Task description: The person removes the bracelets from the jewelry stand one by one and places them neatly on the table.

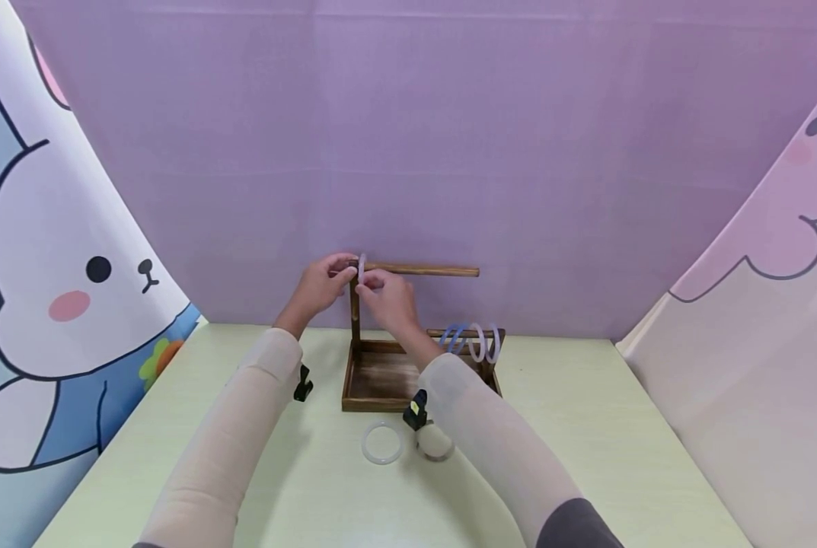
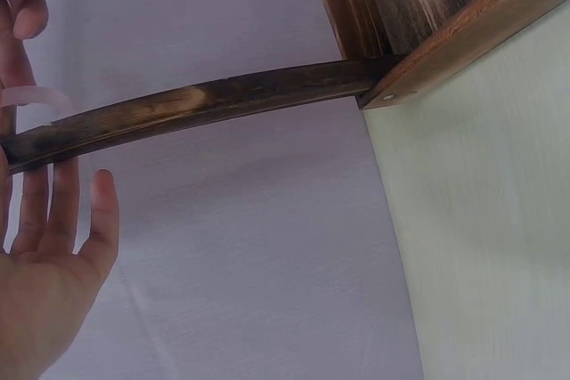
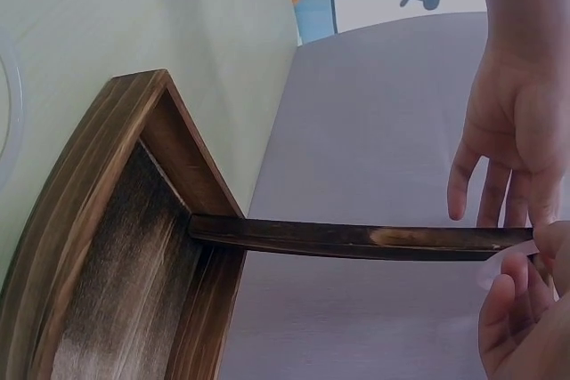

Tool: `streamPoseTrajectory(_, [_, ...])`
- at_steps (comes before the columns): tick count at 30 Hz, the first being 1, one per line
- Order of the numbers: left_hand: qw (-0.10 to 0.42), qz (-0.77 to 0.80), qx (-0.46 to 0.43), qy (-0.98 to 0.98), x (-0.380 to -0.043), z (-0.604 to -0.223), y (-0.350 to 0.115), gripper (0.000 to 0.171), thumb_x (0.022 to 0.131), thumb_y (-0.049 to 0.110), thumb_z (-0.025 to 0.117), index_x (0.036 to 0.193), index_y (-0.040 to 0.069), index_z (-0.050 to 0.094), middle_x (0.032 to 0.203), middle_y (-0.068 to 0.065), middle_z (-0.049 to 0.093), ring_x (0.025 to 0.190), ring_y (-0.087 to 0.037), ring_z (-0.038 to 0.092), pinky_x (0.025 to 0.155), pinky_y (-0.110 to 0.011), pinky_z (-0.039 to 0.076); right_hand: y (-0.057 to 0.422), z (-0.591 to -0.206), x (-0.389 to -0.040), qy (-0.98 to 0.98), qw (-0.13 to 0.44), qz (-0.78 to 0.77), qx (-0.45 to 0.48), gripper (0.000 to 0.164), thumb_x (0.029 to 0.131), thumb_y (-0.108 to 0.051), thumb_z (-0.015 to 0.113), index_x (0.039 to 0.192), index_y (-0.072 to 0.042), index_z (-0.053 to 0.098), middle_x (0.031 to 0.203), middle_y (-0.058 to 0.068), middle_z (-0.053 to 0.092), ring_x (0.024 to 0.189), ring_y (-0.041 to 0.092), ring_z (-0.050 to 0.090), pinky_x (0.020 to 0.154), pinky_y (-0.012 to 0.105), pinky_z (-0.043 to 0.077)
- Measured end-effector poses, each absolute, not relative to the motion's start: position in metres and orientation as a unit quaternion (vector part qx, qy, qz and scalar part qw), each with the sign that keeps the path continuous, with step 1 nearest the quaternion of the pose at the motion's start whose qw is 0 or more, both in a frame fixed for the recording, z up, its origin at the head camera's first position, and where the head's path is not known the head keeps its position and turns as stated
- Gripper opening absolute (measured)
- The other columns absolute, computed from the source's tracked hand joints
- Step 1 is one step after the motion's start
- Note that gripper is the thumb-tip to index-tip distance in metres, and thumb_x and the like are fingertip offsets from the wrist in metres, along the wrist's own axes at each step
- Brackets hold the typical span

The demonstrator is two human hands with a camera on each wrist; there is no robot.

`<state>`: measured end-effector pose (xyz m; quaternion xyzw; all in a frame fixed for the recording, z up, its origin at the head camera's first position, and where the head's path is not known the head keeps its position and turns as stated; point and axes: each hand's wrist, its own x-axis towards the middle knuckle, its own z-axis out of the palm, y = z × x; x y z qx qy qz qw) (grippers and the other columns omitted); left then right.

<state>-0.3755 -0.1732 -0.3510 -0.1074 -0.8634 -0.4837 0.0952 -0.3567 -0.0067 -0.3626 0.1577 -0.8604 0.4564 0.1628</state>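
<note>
A dark wooden bangle stand point(image 1: 355, 312) has a tall post with an upper bar point(image 1: 435, 269). Around that bar, close to the post, is a pale lilac bangle point(image 1: 362, 268). My right hand point(image 1: 393, 301) pinches it from the right between thumb and fingers. Against the post's top, my left hand point(image 1: 320, 288) has its thumb on one side and fingers behind, as the left wrist view shows. Part of the bangle point(image 3: 497, 266) is hidden by fingers in the right wrist view. On the lower bar hang blue bangles point(image 1: 454, 337) and whitish bangles point(image 1: 493, 344).
A clear whitish bangle point(image 1: 382, 444) lies flat on the pale table point(image 1: 326, 487) before the stand's tray point(image 1: 381, 405). Beside it sits a round cream object point(image 1: 435, 441), partly covered by the right wrist's camera. A purple backdrop point(image 1: 408, 152) rises behind.
</note>
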Motion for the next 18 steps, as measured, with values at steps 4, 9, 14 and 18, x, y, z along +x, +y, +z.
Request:
streamPoseTrajectory(4, [0.094,-0.478,-0.108,-0.867,-0.3746,-0.351,-0.1741,0.034,0.106,0.025,0.057,0.137,0.012,0.061,0.124,-0.016,0.067,0.102,-0.033,0.067,0.08,-0.034,0.059,-0.0064,-0.3632,-0.3563,-0.862,0.164,0.455,0.155,0.013,0.094,-0.028,0.073,0.104,-0.019,0.077,0.1,-0.002,0.079,0.092,0.015,0.073,0.078,0.032,0.055])
streamPoseTrajectory(9, [0.086,-0.479,-0.105,-0.867,-0.3737,-0.3504,-0.1744,0.036,0.106,0.028,0.057,0.139,0.015,0.06,0.126,-0.014,0.067,0.106,-0.035,0.067,0.084,-0.04,0.06,-0.0054,-0.3621,-0.3548,-0.861,0.168,0.454,0.154,0.014,0.095,-0.028,0.073,0.105,-0.02,0.077,0.098,-0.003,0.078,0.09,0.015,0.071,0.074,0.03,0.054])
streamPoseTrajectory(14, [0.084,-0.48,-0.103,-0.867,-0.3742,-0.3514,-0.1745,0.036,0.106,0.029,0.056,0.139,0.016,0.06,0.128,-0.014,0.066,0.11,-0.035,0.066,0.085,-0.04,0.06,-0.0042,-0.3613,-0.355,-0.859,0.178,0.453,0.157,0.014,0.094,-0.027,0.073,0.105,-0.02,0.078,0.098,-0.003,0.079,0.09,0.015,0.072,0.077,0.032,0.055])
streamPoseTrajectory(18, [0.091,-0.477,-0.105,-0.868,-0.3767,-0.3533,-0.1741,0.036,0.106,0.029,0.056,0.139,0.015,0.06,0.126,-0.015,0.066,0.104,-0.038,0.067,0.083,-0.038,0.059,-0.0021,-0.3611,-0.3545,-0.859,0.183,0.452,0.156,0.015,0.094,-0.026,0.074,0.106,-0.019,0.078,0.099,-0.002,0.079,0.091,0.016,0.072,0.078,0.032,0.056])
